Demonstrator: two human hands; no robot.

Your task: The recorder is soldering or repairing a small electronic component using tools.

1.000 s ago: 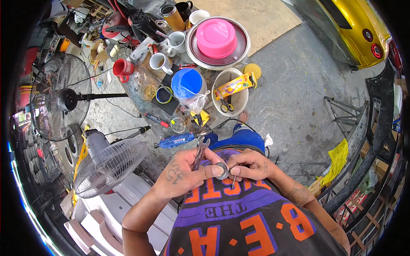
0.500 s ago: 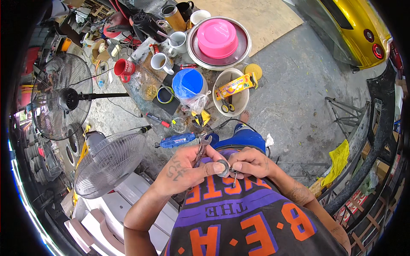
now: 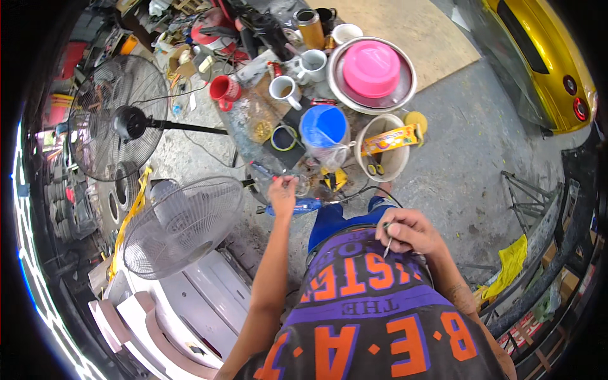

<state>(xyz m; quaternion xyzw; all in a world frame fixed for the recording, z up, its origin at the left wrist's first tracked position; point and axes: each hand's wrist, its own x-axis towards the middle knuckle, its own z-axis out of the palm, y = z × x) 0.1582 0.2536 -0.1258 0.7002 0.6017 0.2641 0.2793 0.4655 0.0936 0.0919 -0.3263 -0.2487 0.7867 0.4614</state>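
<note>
My left hand (image 3: 283,193) is stretched out to the cluttered table, its fingers curled down at the end of a red-and-black pen-shaped tool (image 3: 261,169). Whatever is under those fingertips is hidden. A blue rotary tool (image 3: 304,206) lies against that wrist, its black cable running off to the right. Beside the fingers is a clear round lid-like piece (image 3: 303,185). In front of my shirt, my right hand (image 3: 410,233) is closed in a pinch on a small metal piece with a thin shaft (image 3: 388,246), which points downward. The wrench and grey ring cannot be made out.
On the table stand a blue-topped tub (image 3: 324,126), a red mug (image 3: 225,92), white mugs (image 3: 284,90) and a tape roll (image 3: 283,138). A white bucket (image 3: 386,171) holds scissors and a yellow box. Two fans (image 3: 183,228) stand left; a yellow car body (image 3: 538,63) is far right.
My hands have parted: the left has moved forward to the table, the right has drawn rightward with the thin metal piece. The wrench and grey ring no longer show. The view has shifted.
</note>
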